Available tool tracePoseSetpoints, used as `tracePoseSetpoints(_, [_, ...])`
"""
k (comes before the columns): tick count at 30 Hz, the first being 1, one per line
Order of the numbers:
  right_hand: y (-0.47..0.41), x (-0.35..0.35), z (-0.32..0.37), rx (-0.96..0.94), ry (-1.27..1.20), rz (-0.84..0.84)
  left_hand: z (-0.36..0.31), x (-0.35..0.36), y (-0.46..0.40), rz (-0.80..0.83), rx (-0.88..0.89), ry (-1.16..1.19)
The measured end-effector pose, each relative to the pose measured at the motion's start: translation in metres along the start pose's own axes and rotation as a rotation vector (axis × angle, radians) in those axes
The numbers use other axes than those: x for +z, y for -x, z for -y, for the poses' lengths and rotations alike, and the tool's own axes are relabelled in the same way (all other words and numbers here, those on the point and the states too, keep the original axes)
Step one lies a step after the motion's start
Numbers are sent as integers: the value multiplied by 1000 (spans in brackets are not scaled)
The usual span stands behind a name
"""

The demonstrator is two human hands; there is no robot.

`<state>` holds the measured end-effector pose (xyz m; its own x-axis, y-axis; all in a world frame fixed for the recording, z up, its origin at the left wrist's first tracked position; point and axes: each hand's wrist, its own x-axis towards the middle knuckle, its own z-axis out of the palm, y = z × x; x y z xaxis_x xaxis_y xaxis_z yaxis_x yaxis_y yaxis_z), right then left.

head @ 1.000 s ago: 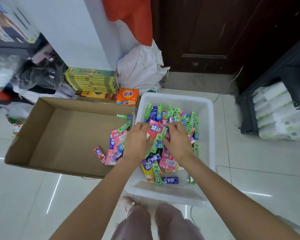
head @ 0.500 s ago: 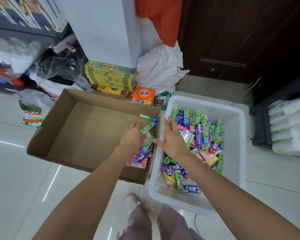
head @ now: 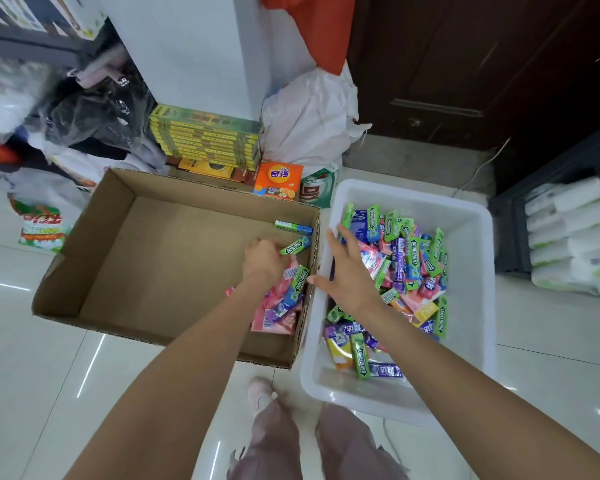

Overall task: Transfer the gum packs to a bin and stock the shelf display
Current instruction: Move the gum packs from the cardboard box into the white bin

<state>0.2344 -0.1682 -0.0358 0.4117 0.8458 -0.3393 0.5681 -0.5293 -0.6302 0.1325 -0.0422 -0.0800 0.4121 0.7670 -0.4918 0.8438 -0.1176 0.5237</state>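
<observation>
Head view, step in hand: emptying the brown cardboard box [head: 146, 258] into the white plastic bin [head: 471, 265]; shelf stocking looks not yet begun.
Left hand [head: 262, 261]: down in the box's right end, fingers curled onto the leftover green, pink and purple gum packs [head: 286, 299]; whether it grips any, I cannot tell.
Right hand [head: 349, 275]: fingers spread and straight, holding nothing, poised over the box-side rim of the bin.
Gum packs in bin [head: 409, 268]: most already heaped there.
Next move calls for: gathering the remaining handful, including the two loose green sticks [head: 294, 237], and lifting them across the rim.

cardboard box [head: 146, 258] left half bare, white bin [head: 471, 271] heaped (far corner free)
</observation>
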Motion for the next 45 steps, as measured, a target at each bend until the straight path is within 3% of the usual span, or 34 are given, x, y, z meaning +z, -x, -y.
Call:
tracePoseSetpoints(10, [3,0,1,-3,-71,9,-8,-30,38,-149,37,259])
tracePoseSetpoints(16, [10,-21,-9,-13,-62,2,-28,-48,63,-306,144,438])
tracePoseSetpoints(20, [20,-45,-33,55,-50,-105,-66,-29,75,-242,239,517])
tracePoseSetpoints(25, [35,-70,-77,130,-21,-171,-112,20,72,-137,305,417])
tracePoseSetpoints(34, [46,-83,-106,142,-82,-35,-114,63,64,-38,357,-48])
tracePoseSetpoints(40, [43,-73,-77,-45,-30,-57,-94,35,79,-230,402,63])
tracePoseSetpoints(45, [27,-52,-31,-123,-10,-4,-48,2,78,-375,207,189])
